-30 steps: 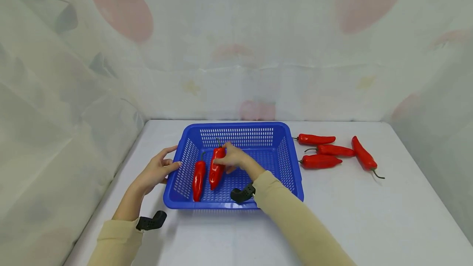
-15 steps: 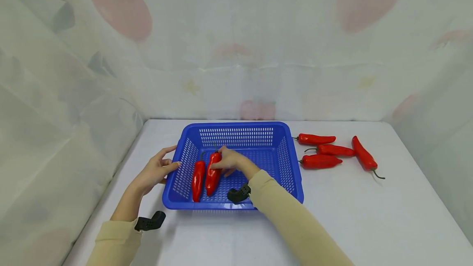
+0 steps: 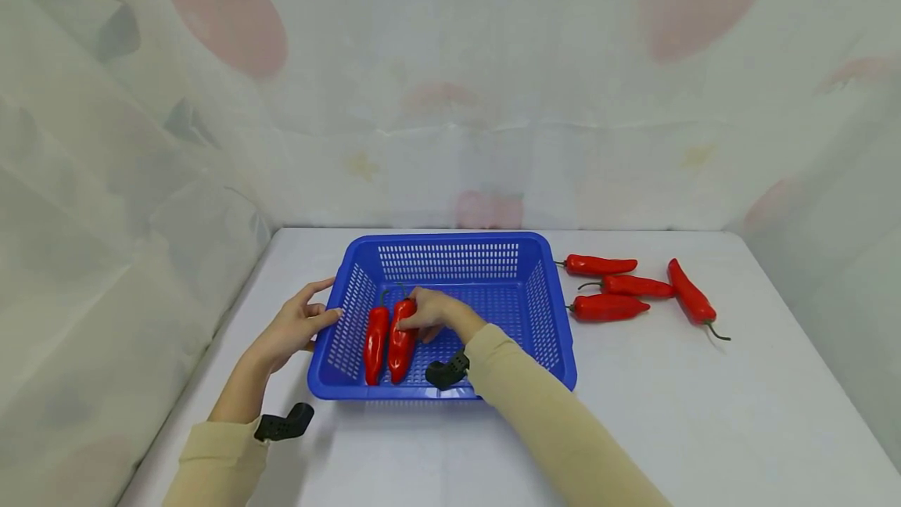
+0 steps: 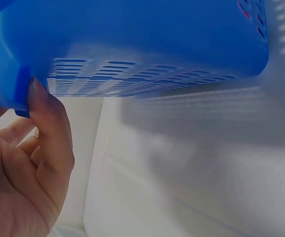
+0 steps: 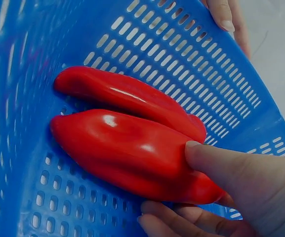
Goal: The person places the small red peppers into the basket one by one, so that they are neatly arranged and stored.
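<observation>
A blue plastic basket (image 3: 450, 393) with slotted walls stands on the white table. My left hand (image 3: 294, 327) holds its left rim, thumb over the edge; in the left wrist view the fingers (image 4: 51, 133) curl at the rim from outside. Inside the basket my right hand (image 3: 438, 313) grips a red pepper (image 5: 127, 150) near its stem end, thumb on top and fingers beneath. That pepper lies alongside another red pepper (image 3: 376, 344) at the basket's left side, both pointing toward the near wall.
Right of the basket, several more red peppers lie on the table: three roughly stacked in a row, such as the nearest pepper (image 3: 608, 307), and one slanted pepper (image 3: 692, 292) farther right. A patterned white sheet (image 3: 450, 100) rises behind and on both sides.
My right hand has moved left and slightly nearer with its pepper, bringing it beside the other pepper in the basket. My left hand stays on the rim.
</observation>
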### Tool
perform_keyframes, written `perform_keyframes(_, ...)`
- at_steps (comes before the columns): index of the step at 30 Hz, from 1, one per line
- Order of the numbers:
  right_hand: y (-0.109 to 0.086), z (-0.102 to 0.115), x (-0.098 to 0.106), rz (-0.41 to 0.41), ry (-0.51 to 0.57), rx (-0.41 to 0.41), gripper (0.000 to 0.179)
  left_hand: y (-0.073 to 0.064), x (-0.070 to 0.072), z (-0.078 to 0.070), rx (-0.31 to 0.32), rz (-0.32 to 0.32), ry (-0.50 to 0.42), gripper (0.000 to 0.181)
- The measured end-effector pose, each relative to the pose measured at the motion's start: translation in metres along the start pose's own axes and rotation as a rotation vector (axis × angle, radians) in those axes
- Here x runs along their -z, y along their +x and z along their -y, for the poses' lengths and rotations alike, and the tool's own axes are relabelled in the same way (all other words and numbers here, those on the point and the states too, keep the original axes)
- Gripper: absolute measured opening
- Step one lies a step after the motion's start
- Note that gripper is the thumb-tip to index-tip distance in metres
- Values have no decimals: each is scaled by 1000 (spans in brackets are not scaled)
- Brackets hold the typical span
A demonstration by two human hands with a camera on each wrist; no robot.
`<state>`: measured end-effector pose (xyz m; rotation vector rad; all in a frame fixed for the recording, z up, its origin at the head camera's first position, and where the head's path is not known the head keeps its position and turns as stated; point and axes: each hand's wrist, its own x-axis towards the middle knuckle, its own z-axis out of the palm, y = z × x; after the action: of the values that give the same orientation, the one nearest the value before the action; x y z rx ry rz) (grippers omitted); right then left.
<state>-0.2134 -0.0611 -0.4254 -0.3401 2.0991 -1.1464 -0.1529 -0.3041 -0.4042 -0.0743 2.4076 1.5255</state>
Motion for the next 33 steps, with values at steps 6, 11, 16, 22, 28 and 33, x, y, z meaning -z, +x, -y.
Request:
perform_keyframes(6, 0, -2, -1, 27, -21, -26, 48, 0, 0, 0, 1, -3, 0, 71)
perform_keyframes(11, 2, -3, -1, 52, -14, -44, 54, 1, 0, -1, -4, 0, -8, 71)
perform_keyframes(16, 2, -2, -3, 66, -10, -48, 59, 0, 0, -1, -8, 7, -16, 71)
perform_keyframes(22, 1, -1, -4, 81, -19, -39, 56, 0, -1, -1, -9, 9, -31, 70)
perform_keyframes(28, 0, -1, -2, 80, -7, -52, 62, 0, -1, -1, -9, 6, -34, 69)
perform_keyframes(33, -1, -2, -1, 72, -8, -48, 61, 0, -1, -2, -6, -1, -33, 69)
